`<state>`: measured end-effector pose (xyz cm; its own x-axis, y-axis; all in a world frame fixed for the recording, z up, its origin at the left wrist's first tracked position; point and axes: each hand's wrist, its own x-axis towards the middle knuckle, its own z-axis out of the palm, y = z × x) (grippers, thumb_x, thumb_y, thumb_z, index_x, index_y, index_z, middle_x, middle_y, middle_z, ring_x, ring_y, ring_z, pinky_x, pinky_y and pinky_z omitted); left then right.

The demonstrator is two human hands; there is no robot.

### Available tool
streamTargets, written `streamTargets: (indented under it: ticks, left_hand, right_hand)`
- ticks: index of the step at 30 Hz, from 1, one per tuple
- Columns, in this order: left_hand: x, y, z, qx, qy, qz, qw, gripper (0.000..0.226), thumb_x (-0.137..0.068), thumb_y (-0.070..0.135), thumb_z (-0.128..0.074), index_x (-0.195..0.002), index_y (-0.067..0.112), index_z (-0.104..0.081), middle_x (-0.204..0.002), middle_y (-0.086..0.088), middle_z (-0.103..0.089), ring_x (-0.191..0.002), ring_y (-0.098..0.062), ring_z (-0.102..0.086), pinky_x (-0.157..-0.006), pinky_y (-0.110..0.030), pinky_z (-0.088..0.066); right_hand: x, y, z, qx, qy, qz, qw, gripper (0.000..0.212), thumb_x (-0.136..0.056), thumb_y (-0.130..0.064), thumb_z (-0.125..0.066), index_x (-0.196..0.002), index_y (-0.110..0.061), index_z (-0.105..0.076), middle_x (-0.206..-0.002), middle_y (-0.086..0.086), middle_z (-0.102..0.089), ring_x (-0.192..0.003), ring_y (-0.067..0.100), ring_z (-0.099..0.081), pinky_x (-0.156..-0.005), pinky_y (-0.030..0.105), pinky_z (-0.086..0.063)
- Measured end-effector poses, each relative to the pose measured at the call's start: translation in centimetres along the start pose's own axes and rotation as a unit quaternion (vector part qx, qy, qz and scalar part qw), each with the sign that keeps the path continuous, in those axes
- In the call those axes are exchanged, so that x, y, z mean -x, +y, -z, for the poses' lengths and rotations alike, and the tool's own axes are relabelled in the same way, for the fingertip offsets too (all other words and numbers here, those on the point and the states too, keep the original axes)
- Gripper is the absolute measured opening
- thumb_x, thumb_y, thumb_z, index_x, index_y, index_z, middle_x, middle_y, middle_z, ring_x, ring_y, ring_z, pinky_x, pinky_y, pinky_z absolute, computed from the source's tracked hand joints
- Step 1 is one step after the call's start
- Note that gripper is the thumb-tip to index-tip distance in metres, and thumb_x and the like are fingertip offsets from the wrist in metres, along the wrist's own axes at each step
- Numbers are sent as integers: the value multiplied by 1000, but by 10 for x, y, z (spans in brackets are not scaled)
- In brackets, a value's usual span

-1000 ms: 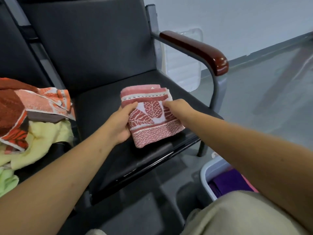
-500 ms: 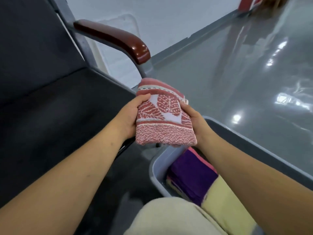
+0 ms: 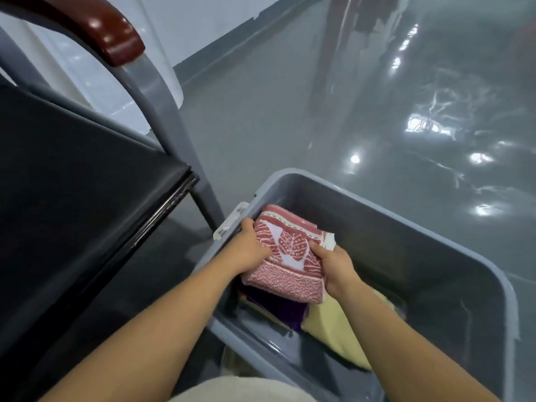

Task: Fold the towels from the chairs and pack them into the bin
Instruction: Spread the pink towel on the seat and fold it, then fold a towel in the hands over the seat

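Note:
A folded red towel with a white leaf pattern is held inside the grey plastic bin at its near left end. My left hand grips the towel's left edge, beside the bin's rim. My right hand grips its right edge. Under the towel lie a folded purple towel and a pale yellow towel, both partly hidden by it and by my arms.
The black seat of a chair with a grey metal frame and a brown armrest stands to the left of the bin. Shiny grey floor spreads behind and to the right. The bin's far right part holds nothing visible.
Both hands carried the folded red towel from the chair seat to the right and down into the bin. The view turned with them from the chair to the bin.

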<state>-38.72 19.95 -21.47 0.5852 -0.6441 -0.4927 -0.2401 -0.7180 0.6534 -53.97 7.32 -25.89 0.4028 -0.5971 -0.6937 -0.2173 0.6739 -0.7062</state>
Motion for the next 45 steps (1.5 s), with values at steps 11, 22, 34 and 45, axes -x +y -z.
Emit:
streamTargets:
  ticks: [11,22,34,45]
  left_hand:
    - [-33,-57,-47,-345,-66,-95,931,61,-97,15,-45,-154,17,-25,-149,-7,-34,-121,-31,-54,-101,-46,-48]
    - [4,-13,13,-259,-52,-48,963,21,-93,25,-57,-104,12,-70,-108,-5,-71,-101,-24,-64,-82,-28,-47]
    - [185,-62,248,-8,228,50,972,15,-97,17,-55,-89,14,-68,-83,-4,-74,-70,-19,-72,-62,-29,-55]
    - [418,-252,303,0,513,228,828,12,-84,16,-59,-74,18,-66,-75,-3,-71,-74,-27,-68,-69,-36,-55]
  right_hand:
    - [-25,65,6,155,88,9,984,62,-95,-8,-64,-145,-18,-27,-103,-3,-61,-80,9,-63,-59,25,-50]
    - [2,-13,-22,496,104,69,859,42,-92,-34,-55,-126,-10,-49,-131,16,-45,-109,32,-56,-92,45,-52]
    - [179,-105,-222,479,-142,304,811,33,-93,-20,-53,-63,-11,-43,-58,4,-40,-58,21,-38,-52,30,-32]
    - [336,6,-400,503,-359,361,698,23,-93,-26,-52,-76,-12,-45,-69,1,-46,-60,16,-42,-53,28,-33]
